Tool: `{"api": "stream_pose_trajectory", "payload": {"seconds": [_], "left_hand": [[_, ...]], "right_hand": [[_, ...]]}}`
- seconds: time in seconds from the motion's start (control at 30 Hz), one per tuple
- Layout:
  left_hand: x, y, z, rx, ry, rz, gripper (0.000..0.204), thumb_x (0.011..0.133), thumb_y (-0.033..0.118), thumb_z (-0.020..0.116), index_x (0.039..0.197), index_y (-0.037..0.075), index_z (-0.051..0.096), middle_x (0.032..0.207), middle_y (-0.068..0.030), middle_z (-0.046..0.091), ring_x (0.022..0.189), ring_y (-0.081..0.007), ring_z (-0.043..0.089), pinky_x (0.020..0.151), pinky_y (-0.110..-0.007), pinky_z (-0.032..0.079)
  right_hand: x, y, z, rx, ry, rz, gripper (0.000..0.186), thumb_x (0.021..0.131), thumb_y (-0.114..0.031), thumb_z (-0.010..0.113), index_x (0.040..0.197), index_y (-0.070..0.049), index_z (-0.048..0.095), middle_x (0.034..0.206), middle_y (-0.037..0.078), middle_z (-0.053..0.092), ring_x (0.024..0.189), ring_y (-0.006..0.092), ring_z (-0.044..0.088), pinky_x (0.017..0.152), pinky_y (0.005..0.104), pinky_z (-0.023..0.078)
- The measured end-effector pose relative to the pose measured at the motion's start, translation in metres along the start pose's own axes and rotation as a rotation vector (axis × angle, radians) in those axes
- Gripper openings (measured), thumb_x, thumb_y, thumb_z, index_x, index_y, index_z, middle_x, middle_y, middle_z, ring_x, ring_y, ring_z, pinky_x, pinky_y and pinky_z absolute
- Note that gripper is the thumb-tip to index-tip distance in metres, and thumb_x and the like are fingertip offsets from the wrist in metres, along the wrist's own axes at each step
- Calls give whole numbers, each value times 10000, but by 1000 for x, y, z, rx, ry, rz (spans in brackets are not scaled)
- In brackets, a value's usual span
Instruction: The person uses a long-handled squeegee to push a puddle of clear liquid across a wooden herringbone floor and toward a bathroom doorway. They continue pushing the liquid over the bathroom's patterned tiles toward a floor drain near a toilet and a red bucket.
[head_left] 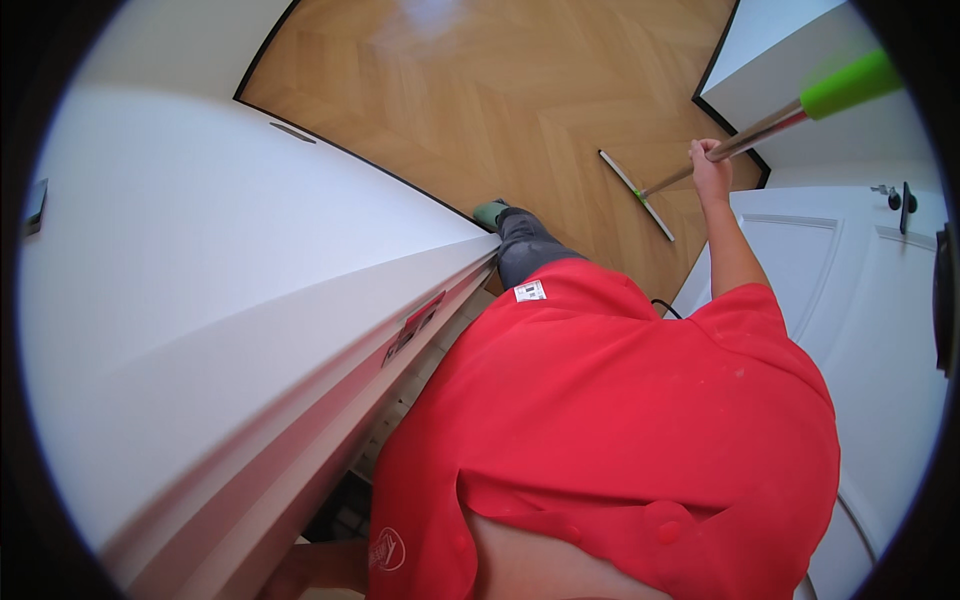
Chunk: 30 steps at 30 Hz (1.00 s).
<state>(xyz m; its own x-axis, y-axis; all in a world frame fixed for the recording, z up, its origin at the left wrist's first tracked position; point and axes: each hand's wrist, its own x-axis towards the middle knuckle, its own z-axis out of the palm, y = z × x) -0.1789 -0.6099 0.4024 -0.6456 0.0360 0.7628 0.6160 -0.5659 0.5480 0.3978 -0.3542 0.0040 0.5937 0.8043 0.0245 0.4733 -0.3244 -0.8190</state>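
Note:
My right hand (711,168) is closed around the metal pole of a floor squeegee (760,132). The pole's bright green grip (850,86) rises past the hand toward the upper right. Down on the wooden floor, the squeegee's long thin head (637,196) lies slantwise, with a small green joint at its middle. My right arm reaches forward from a red short sleeve. Of my left arm, only a shadowed part (325,568) shows at the bottom edge; the left hand itself does not show.
A white wall or door edge (250,260) runs close along my left. To the right stands a white panelled door (790,250) with a black handle (907,207). Herringbone wood floor (480,90) stretches ahead between dark skirting lines. My green shoe (489,213) is beside the left edge.

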Motion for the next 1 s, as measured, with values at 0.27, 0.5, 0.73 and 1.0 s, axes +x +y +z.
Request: {"api": "stream_pose_trajectory", "payload": {"seconds": [0.27, 0.5, 0.73, 1.0], "left_hand": [[-5, 6, 9, 43, 41, -32, 585, 908, 455, 542, 1281, 4, 546, 1345, -170, 512, 1227, -319, 483, 1067, -443, 336], [15, 9, -38, -447, -311, -188, 531, 901, 410, 579, 1240, 0, 573, 1304, -168, 546, 1187, -319, 504, 1042, -444, 357], [2, 4, -5, 8, 34, 4, 533, 915, 421, 545, 1232, -6, 575, 1286, -167, 560, 1198, -309, 501, 1057, -448, 340], [12, 7, -13, -43, -45, -35, 555, 899, 453, 548, 1218, 0, 584, 1271, -171, 563, 1181, -305, 514, 1040, -469, 357]], "right_hand": [[-4, 5, -13, 137, 44, -9, 174, 859, -197, 651, 829, -38, 588, 709, 27, 594, 679, 117, 553, 647, 290, 458], [1, 1, -6, 78, 14, 6, 153, 863, -189, 650, 833, -50, 593, 716, 16, 605, 666, 112, 555, 639, 289, 461], [-9, 6, -16, 106, 44, 45, 171, 858, -204, 663, 843, -46, 600, 722, 26, 607, 690, 110, 564, 647, 286, 463], [-3, -19, 0, -66, -6, 35, 186, 866, -210, 653, 822, -40, 594, 713, 17, 612, 680, 107, 566, 651, 277, 457]]}}
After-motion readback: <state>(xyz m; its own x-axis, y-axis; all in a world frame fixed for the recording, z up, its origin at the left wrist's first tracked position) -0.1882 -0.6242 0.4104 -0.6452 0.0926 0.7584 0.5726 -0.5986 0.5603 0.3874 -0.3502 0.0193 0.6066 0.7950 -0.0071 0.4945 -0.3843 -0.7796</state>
